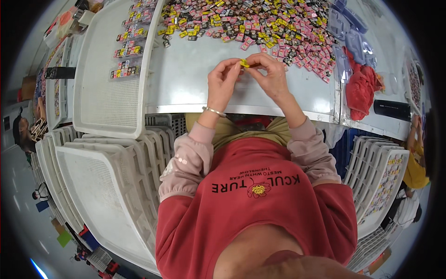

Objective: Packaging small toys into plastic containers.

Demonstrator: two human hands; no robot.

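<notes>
Between the fingertips of both hands is a small yellow piece [244, 63], held above the metal tabletop [186, 83]. My left hand [223, 79] pinches it from the left, a bracelet on that wrist. My right hand [269, 74] closes on it from the other side, thumb and forefinger together. Just beyond the hands spreads a large heap of small pink, yellow and black pieces [260, 28]. What is printed on the held piece is too small to make out.
At the left lies a white perforated tray [109, 97], with rows of clear packs [125, 69] filled with pieces. White trays [102, 186] stack beside me. To the right are a red cloth [360, 88], a black cylinder [392, 109] and clear plastic packs [355, 44]. Other people work farther off.
</notes>
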